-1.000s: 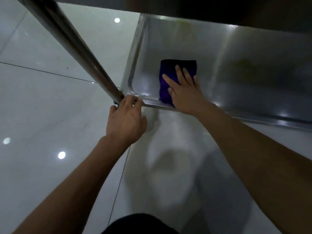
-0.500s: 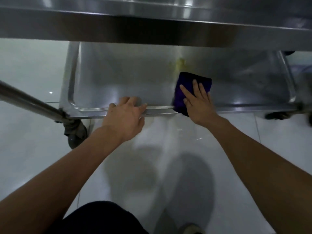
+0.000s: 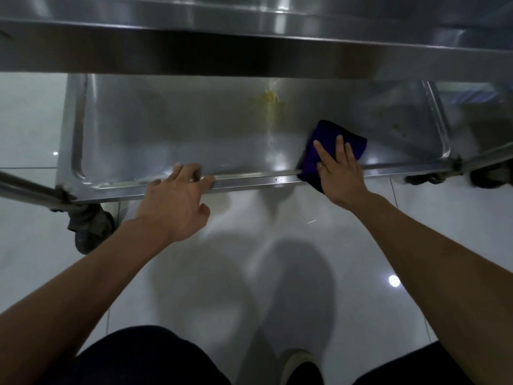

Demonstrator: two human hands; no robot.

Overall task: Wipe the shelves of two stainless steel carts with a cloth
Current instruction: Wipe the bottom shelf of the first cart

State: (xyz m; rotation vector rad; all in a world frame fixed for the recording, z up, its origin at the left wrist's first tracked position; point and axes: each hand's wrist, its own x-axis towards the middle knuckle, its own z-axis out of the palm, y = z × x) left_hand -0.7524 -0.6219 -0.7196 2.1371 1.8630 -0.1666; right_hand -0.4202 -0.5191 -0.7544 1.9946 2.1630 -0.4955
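The right hand (image 3: 340, 173) lies flat on a dark purple cloth (image 3: 331, 145), its fingers (image 3: 323, 152) straight and spread, pressing the cloth down onto the bottom shelf (image 3: 180, 134) of a stainless steel cart. The cloth is folded and sits at the shelf's near edge, right of the middle — its lower corner hangs over the raised front rim (image 3: 263, 180) toward the floor (image 3: 249, 245).

The left hand (image 3: 173, 207) rests on that same front rim, left of the cloth and well apart from it. Its fingers are loosely bent over the rim's edge, with the fingertips reaching onto the shelf surface; the thumb points out to the right, below the rim. Whether the fingers truly clasp the rim cannot be told from this angle.

A yellowish stain (image 3: 268, 100) marks the shelf farther back, near the middle, and small specks (image 3: 394, 125) dot the right end. Above, the upper shelf (image 3: 249, 51) crosses the whole view and hides the back of the lower one.

A caster wheel (image 3: 88, 226) stands under the cart's left near corner, where a round steel leg (image 3: 30, 190) meets the shelf — another wheel (image 3: 422, 179) shows at the right corner. The floor is glossy pale tile. The person's dark-clothed knees (image 3: 133, 357) and one shoe (image 3: 299, 365) appear at the bottom edge.
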